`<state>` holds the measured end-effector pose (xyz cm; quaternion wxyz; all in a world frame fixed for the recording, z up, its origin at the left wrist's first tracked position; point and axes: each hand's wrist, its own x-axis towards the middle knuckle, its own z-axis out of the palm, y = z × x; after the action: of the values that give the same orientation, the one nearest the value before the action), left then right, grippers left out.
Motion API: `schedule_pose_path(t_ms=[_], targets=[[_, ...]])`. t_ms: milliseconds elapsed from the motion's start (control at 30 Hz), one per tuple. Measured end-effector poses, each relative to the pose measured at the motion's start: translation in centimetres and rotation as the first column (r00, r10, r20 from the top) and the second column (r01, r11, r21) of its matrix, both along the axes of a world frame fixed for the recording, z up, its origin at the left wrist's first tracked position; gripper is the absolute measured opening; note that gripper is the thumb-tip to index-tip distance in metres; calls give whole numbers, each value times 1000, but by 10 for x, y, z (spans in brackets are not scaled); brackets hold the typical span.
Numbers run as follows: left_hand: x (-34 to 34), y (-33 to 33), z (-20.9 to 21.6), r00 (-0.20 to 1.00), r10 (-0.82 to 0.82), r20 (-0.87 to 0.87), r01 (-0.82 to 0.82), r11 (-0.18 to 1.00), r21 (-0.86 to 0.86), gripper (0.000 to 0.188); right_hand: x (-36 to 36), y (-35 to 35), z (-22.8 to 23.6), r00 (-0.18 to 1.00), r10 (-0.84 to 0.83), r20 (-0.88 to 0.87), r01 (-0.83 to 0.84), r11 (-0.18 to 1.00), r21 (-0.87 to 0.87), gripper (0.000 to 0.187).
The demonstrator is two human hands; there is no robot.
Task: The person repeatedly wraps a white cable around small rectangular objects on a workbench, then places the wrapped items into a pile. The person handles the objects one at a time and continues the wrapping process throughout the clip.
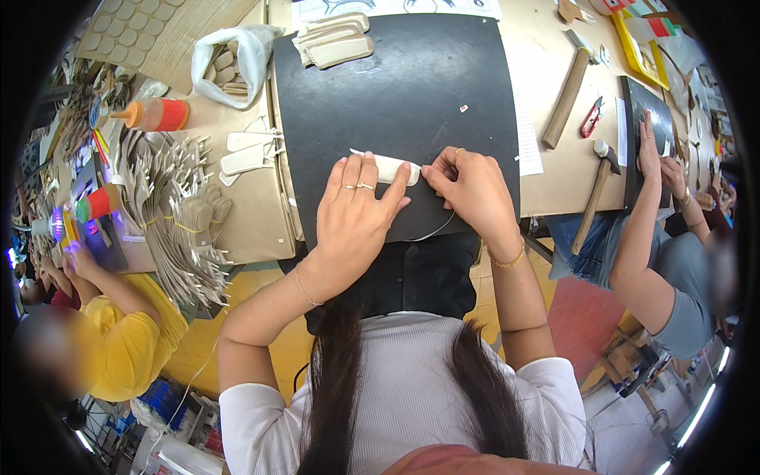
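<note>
A cream, round-ended tab-shaped piece [396, 169] lies on the black mat [388, 87] in front of me. My left hand [355, 194] holds it down, fingers laid over its left part and thumb against it near the right end. That hand covers much of the piece. At its right tip, my right hand [469, 186] pinches thumb and forefinger together on a thin pale strip. Part of a thin strand [431, 232] curves out below that hand toward the mat's near edge. A stack of similar cream tab pieces [336, 41] rests at the mat's far left.
Left of the mat are loose cream pieces [247, 154], bundled beige straps [170, 214], an orange-capped glue bottle [158, 115] and a plastic bag of pieces [257, 59]. To the right lie hammers [566, 99] and red snips [591, 118]. Co-workers sit on both sides.
</note>
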<state>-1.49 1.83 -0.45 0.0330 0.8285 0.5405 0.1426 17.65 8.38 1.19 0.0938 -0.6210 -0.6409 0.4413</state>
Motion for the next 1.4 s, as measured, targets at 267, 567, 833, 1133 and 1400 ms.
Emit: schedule_pose_path(t_ms=[267,567,833,1133,1400], targets=[[2,2,8,992,-46,-114,37,996,-75,54,6,-35,-4,998,7,-63,16,933,360,13],[1,7,6,996,-64,-67,58,994,-90,43,8,-40,-6,997,48,-61,-9,851,524,27],[3,10,10,995,-89,-42,83,987,-137,51,12,-55,-11,987,141,76,-160,828,538,45],[1,15,12,993,-111,-37,104,982,-156,50,14,-56,-12,979,165,116,-201,825,527,49],[-22,50,14,939,-344,15,336,907,-255,55,12,-57,-14,967,176,186,-250,809,533,52]])
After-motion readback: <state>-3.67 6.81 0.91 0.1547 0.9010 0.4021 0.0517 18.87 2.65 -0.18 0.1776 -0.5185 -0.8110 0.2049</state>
